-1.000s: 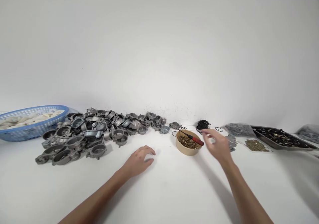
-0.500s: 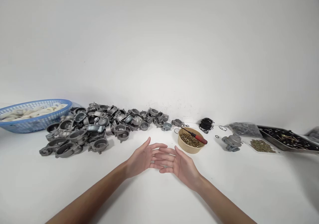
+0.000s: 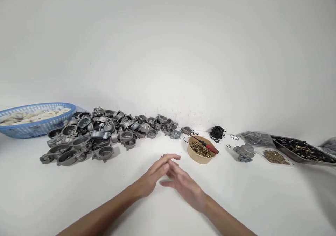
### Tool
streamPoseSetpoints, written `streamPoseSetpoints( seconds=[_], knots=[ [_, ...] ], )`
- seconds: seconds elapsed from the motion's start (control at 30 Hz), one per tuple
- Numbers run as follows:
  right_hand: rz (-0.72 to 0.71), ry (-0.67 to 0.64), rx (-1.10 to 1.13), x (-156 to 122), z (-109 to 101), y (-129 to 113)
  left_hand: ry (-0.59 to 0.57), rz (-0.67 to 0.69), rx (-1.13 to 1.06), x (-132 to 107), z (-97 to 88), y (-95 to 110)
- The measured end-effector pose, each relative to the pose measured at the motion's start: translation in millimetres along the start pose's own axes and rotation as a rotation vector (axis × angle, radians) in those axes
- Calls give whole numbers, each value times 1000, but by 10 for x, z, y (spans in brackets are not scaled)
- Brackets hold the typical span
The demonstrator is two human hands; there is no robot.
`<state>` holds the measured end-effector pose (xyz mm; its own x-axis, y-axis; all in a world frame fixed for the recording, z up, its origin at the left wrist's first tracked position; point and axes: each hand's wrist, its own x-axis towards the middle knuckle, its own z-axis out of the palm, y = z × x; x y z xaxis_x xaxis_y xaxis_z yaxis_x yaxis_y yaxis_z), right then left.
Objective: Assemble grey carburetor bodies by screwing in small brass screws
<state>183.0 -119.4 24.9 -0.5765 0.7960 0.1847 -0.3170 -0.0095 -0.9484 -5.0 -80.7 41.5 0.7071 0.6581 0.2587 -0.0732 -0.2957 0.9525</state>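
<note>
Over the white table, my left hand [image 3: 154, 175] and my right hand [image 3: 187, 188] meet, their fingers stretched out and overlapping. Neither holds any object; some fingertips are hidden behind the other hand. Closest to them, on the right, stands a tan bowl [image 3: 195, 158] of small brass-coloured parts [image 3: 198, 150]. A screwdriver [image 3: 210, 147] with a red and black handle lies across its rim. To the left spreads a large heap of grey, cup-shaped metal castings [image 3: 102, 134].
At far left is a blue plastic basket [image 3: 34, 129] of pale pieces. Rightward are black rubber rings [image 3: 217, 132], a separate metal casting [image 3: 244, 153], a clear bag [image 3: 257, 139], small brass parts on a white tray [image 3: 275, 156], and a metal tray [image 3: 291, 151] of dark parts.
My hands have turned from palms facing me to fingers crossing one over the other. My right hand has moved slightly left and down. The objects on the table stay put.
</note>
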Motion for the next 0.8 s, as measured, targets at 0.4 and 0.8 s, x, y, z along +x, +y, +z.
streamPoseSetpoints(
  seconds=[0.4, 0.8],
  knots=[
    [89, -236, -319, -55, 287, 85, 98, 88, -111, 11, 222, -160],
    [-3, 60, -177, -16, 67, -161, -176, 182, 96, -7, 74, -57]
  ],
)
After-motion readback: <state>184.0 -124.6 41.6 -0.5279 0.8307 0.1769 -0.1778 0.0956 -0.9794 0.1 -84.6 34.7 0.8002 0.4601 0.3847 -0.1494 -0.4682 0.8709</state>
